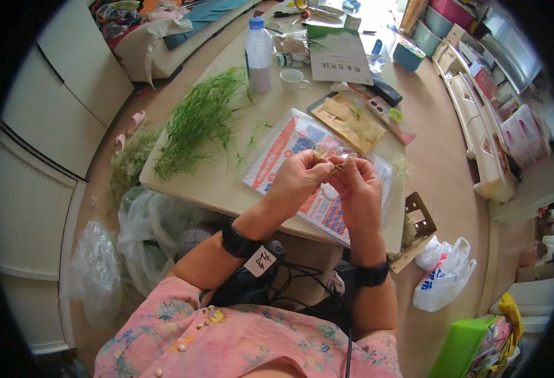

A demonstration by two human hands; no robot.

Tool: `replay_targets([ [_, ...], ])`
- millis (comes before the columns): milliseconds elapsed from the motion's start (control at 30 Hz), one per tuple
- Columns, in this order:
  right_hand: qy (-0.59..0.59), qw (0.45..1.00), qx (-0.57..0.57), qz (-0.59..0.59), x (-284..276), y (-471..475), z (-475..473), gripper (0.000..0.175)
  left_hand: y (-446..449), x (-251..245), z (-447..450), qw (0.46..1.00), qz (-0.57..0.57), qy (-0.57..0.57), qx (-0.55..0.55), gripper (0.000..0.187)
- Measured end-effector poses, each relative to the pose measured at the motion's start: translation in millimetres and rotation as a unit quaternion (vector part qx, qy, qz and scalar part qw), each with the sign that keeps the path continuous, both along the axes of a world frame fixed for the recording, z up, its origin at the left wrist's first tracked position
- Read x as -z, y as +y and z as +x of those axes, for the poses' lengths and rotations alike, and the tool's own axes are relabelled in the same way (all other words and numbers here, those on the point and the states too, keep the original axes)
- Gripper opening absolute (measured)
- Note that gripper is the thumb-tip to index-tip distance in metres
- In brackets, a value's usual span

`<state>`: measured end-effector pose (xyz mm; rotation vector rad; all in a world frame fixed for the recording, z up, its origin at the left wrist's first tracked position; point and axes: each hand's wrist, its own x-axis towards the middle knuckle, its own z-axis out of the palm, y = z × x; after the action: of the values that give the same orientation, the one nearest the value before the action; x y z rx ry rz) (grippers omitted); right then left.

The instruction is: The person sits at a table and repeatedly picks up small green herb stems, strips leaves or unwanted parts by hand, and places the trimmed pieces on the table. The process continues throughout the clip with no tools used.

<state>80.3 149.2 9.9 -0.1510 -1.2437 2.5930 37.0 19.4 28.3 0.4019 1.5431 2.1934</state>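
My left hand (300, 172) and my right hand (359, 182) meet over the table, fingertips pinching thin plant stems (337, 168) between them. A pale, wispy tuft (323, 150) sticks out past the left fingers. The fingers hide much of the stems. Beneath the hands lies a flat red, white and blue printed packet (277, 163) in clear plastic. A small white object (329, 192) rests on it, between my wrists. Left of the packet is a heap of feathery green sprigs (199, 120). Beyond the hands, a brown paper envelope (343, 120) carries more pale wispy sprigs (369, 132).
A bottle (259, 56), a white cup (292, 80) and a book (338, 54) stand or lie farther back on the table (182, 189). Pale sprigs (402, 170) sit at the right edge. A cardboard box (416, 227) and plastic bags (445, 274) are lower right; black cables (300, 271) cross my lap.
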Motion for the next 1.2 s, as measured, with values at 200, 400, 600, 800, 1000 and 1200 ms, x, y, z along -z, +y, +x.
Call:
replay_targets([
  [200,0.006,1.0,0.003,0.001,1.9,-1.7,-0.2,0.015,1.0,1.9,-0.3,1.0,-0.002,0.013,-0.002,0.01],
  [400,0.003,1.0,0.016,0.022,1.2,-4.7,0.3,0.014,-1.8,5.6,-1.9,1.0,-0.02,-0.004,0.008,0.018],
  [600,-0.002,0.998,0.038,0.043,1.4,-8.1,1.3,0.013,2.2,9.7,-0.2,0.997,-0.031,0.063,-0.023,0.011],
  [800,-0.011,0.997,0.056,0.05,4.2,-10.7,1.5,0.013,5.0,14.1,0.3,0.994,-0.037,0.098,-0.022,0.012],
  [1000,-0.011,0.997,0.039,0.058,1.1,-10.1,1.9,0.014,-1.5,8.4,-3.2,0.997,-0.057,0.041,0.04,0.014],
  [1200,-0.021,0.981,0.06,0.184,5.8,7.2,-4.7,0.016,-12.0,5.4,-14.0,0.977,0.004,-0.16,0.144,0.012],
])
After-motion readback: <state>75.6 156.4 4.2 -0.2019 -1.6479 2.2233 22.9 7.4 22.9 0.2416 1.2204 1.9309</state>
